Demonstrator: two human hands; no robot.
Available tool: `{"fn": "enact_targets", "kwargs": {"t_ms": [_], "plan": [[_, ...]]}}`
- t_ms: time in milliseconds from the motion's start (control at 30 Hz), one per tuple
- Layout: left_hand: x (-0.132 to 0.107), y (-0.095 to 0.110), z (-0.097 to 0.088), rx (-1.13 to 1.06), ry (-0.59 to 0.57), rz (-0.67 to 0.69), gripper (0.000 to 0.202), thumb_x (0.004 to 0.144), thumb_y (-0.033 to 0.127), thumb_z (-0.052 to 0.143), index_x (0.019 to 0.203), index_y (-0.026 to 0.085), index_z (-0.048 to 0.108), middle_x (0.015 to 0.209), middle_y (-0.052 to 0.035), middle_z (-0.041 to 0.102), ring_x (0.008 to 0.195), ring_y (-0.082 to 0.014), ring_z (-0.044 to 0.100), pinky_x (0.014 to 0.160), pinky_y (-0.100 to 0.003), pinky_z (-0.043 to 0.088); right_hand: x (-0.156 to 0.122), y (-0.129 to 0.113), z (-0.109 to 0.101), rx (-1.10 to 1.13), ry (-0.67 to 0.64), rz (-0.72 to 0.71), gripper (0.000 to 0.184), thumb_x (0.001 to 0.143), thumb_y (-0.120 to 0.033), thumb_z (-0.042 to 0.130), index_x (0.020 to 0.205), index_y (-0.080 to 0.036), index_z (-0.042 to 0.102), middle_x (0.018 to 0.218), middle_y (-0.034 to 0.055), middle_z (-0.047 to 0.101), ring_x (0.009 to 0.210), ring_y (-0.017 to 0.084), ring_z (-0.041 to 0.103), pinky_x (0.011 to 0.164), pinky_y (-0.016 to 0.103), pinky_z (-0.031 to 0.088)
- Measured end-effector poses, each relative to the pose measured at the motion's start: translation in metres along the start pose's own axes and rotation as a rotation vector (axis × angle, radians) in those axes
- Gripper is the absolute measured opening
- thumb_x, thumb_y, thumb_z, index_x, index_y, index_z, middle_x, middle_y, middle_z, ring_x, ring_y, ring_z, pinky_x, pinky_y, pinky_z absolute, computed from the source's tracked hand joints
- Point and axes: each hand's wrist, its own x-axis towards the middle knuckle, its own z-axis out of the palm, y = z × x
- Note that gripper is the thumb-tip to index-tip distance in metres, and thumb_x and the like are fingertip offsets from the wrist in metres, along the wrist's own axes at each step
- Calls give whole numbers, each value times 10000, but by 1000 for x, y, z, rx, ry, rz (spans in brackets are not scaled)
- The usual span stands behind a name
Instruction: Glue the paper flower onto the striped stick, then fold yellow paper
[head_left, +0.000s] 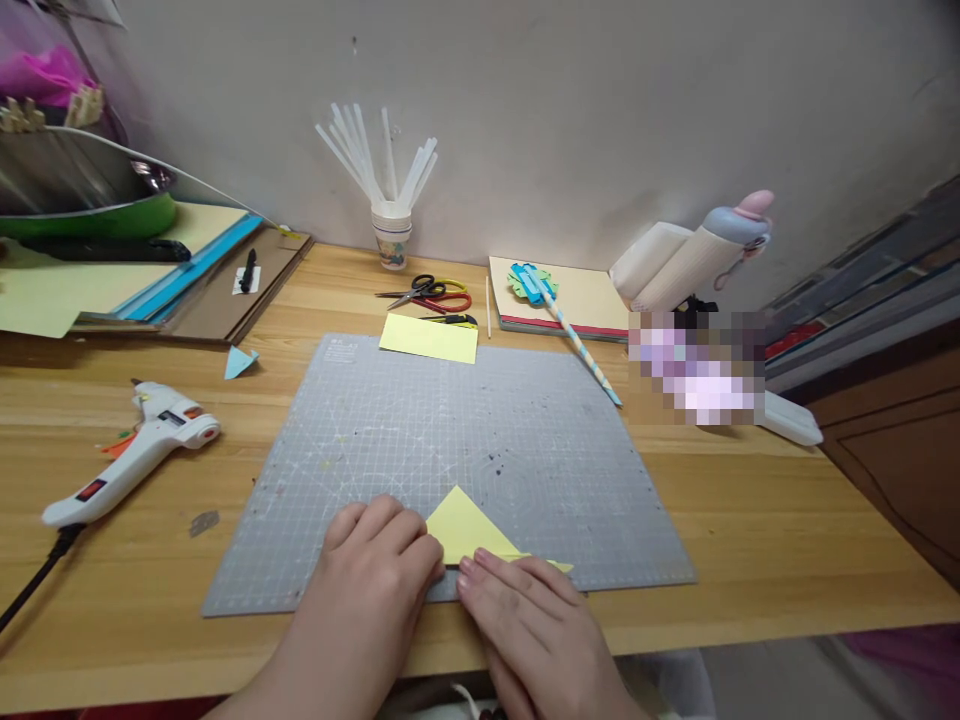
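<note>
A folded yellow paper [463,525] lies near the front edge of a grey cutting mat [465,450], its point facing away from me. My left hand [375,565] rests on the paper's left corner with fingers curled and pressed down. My right hand [525,610] lies flat over the paper's lower right part, fingers together and pressing on the fold. Most of the paper's near edge is hidden under both hands.
A white glue gun [139,445] lies on the wooden desk at left, cord trailing off. A second yellow sheet [429,338], scissors [429,293], a cup of glue sticks [391,235], a striped stick [581,345] and stacked paper [112,270] sit behind the mat.
</note>
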Motion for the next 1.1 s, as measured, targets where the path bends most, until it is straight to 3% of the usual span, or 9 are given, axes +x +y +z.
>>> {"fn": "enact_targets", "kwargs": {"t_ms": [200, 733, 933, 1100], "plan": [[0, 0, 2, 7, 43, 12, 172, 843, 165, 549, 703, 239, 617, 722, 31, 595, 760, -165, 444, 705, -331, 240, -2, -1, 3, 102, -23, 90, 508, 699, 15, 377, 1171, -87, 534, 1131, 85, 674, 1151, 150, 561, 912, 270, 452], [-3, -2, 1, 23, 166, 0, 101, 814, 210, 611, 798, 294, 665, 724, 44, 590, 759, -155, 476, 712, -324, 260, 4, -1, -3, 306, -103, 294, 486, 761, 6, 379, 1179, -189, 532, 1144, 62, 660, 1111, 143, 577, 922, 293, 455], [-10, 0, 9, 13, 209, 55, 162, 874, 240, 539, 973, 296, 654, 885, 40, 656, 870, -152, 513, 776, -313, 286, 3, 4, -3, 399, -162, 355, 487, 768, 8, 389, 1180, -205, 538, 1150, 54, 654, 1116, 144, 568, 958, 330, 440], [-27, 3, 26, 141, 232, 155, 302, 924, 246, 389, 1109, 241, 626, 1063, -2, 671, 983, -166, 504, 855, -320, 273, 7, 1, -8, 302, -162, 311, 486, 751, -3, 414, 1180, -194, 537, 1154, 36, 661, 1124, 123, 568, 959, 294, 452]]}}
